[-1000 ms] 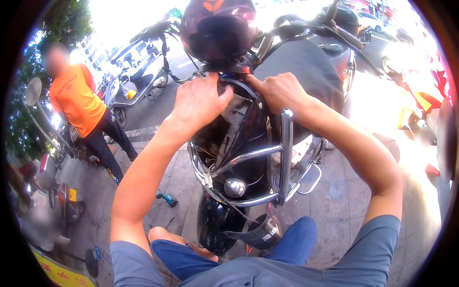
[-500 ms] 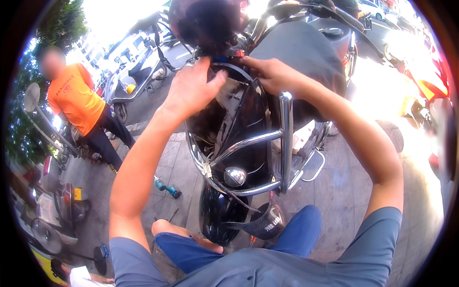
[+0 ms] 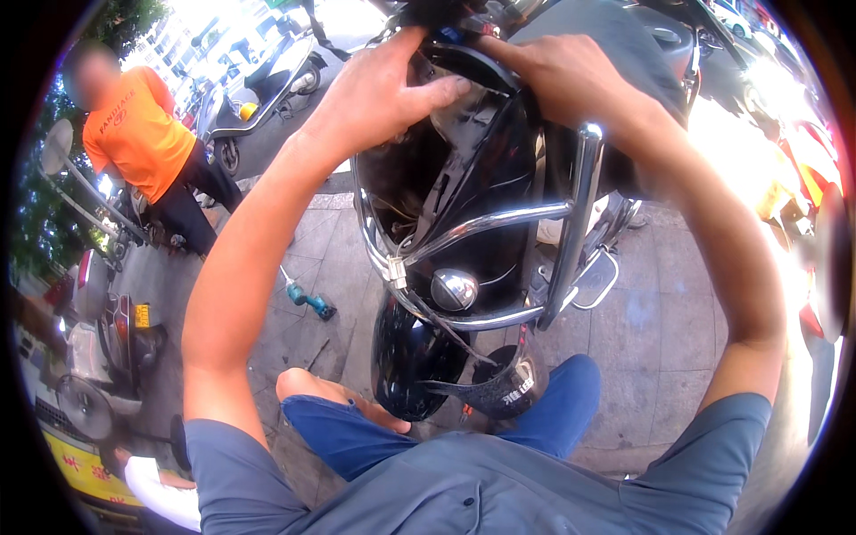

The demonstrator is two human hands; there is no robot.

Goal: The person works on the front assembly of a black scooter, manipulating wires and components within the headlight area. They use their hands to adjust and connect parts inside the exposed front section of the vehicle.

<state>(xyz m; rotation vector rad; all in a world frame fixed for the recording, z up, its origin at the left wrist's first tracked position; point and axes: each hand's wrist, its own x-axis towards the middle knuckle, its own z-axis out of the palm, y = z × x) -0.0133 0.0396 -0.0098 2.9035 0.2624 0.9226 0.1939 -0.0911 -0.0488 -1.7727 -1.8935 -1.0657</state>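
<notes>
In front of me is the front end of a black scooter, with a glossy black front panel and an open cavity on its left side. My left hand is at the cavity's upper left edge, its thumb stretched over the opening and apart from the forefinger; the other fingertips are hidden. My right hand grips the panel's upper right edge, forefinger along the top, other fingers curled out of sight. A white wire connector hangs by the chrome guard bar, above a round chrome lamp.
A teal power tool lies on the paving to the left. Below the panel are the black front fender and a dark mudflap, between my knees. A person in an orange shirt stands at left, near parked scooters.
The scooter and both my hands sit higher in the picture, and the guard bar appears more tilted. My hands stay at the panel's top edge; my left thumb reaches further over the cavity.
</notes>
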